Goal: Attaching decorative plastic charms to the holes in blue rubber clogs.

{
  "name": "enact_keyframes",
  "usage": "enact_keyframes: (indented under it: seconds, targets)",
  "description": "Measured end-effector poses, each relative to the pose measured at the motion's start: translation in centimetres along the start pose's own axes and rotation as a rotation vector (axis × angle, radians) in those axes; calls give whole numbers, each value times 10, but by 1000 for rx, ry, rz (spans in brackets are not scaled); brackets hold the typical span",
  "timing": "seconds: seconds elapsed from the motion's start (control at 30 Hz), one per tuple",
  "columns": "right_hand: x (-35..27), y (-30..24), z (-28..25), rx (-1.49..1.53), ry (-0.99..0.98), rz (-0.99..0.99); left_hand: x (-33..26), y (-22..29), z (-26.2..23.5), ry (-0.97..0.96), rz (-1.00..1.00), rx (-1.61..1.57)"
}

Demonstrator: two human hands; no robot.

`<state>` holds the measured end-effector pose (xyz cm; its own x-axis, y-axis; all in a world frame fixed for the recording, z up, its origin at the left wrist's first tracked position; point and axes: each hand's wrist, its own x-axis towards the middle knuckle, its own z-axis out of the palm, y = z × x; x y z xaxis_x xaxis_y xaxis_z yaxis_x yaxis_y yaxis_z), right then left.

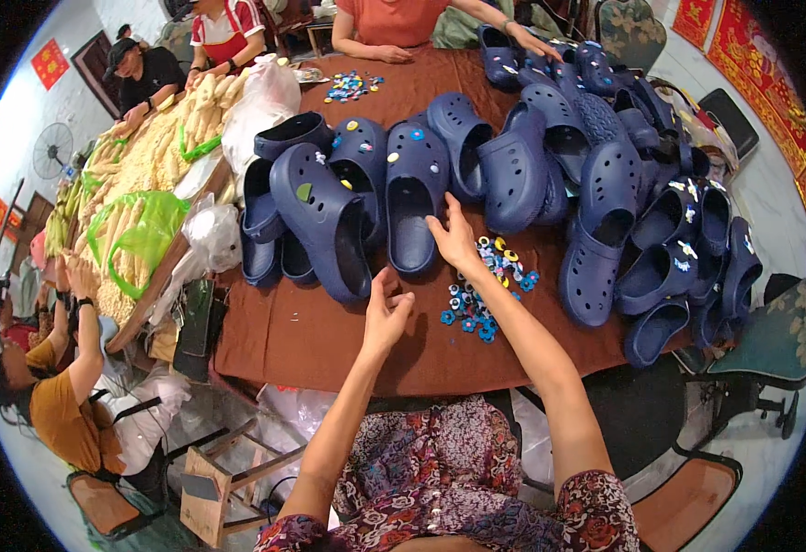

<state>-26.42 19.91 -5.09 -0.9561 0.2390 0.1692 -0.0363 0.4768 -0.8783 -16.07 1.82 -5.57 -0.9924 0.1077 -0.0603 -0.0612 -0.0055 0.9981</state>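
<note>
A navy clog (410, 152) with several small charms lies in the middle of the table, toe pointing away. My right hand (455, 241) grips its right rim near the heel, thumb over the inner edge and fingers outside. My left hand (386, 308) is just below and left of that clog's heel, fingers loosely bent and thumb apart, with nothing visible in it. Left of it leans another navy clog (316, 198) with a green charm. A pile of small charms (486, 290), blue flowers and eye shapes among them, lies beside my right forearm.
Many navy clogs (596, 221) are heaped to the right on the brown tablecloth (329, 354). More charms (352, 86) lie at the far side, near a person in orange (389, 23). Corn heaps (145, 147) and people are at the left. A wooden stool (214, 497) stands below.
</note>
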Motion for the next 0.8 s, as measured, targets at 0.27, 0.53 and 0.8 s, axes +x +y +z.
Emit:
enact_keyframes:
  seconds: [0.27, 0.53, 0.8]
  targets:
    - [-18, 20, 1, 182, -42, -48, 28, -8, 13, -6, -260, -450]
    - [-55, 10, -3, 180, -16, -87, 31, -13, 18, 5, -203, -531]
    - [-103, 17, -82, 80, 231, -148, -17, -12, 5, 8, 220, 116]
